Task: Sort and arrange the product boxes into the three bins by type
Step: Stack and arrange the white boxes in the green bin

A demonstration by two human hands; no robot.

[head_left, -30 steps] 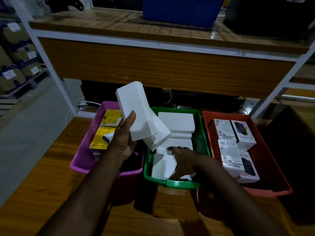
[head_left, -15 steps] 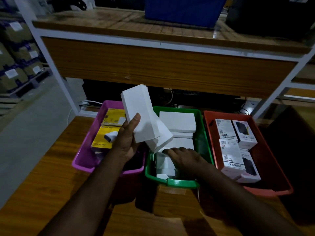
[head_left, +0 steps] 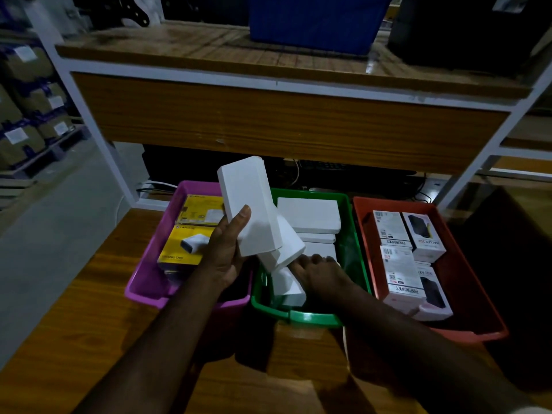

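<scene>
Three bins stand side by side on the wooden table: a purple bin (head_left: 143,282) with yellow boxes (head_left: 182,246), a green bin (head_left: 352,234) with plain white boxes (head_left: 307,215), and a red bin (head_left: 472,297) with white printed boxes (head_left: 400,273). My left hand (head_left: 224,255) holds two plain white boxes (head_left: 251,207) raised over the seam between purple and green bins. My right hand (head_left: 319,273) reaches down into the green bin, fingers on a white box (head_left: 288,286) standing on edge near the front; its grip is partly hidden.
A wooden shelf (head_left: 268,124) on a white frame overhangs the far side of the bins. A blue crate (head_left: 313,22) sits on top of it. Cables lie behind the bins. Stacked cartons (head_left: 27,115) stand across the floor at left.
My right hand has slid deeper into the green bin, and the white box near the front now stands on edge. My left hand keeps its two boxes raised.
</scene>
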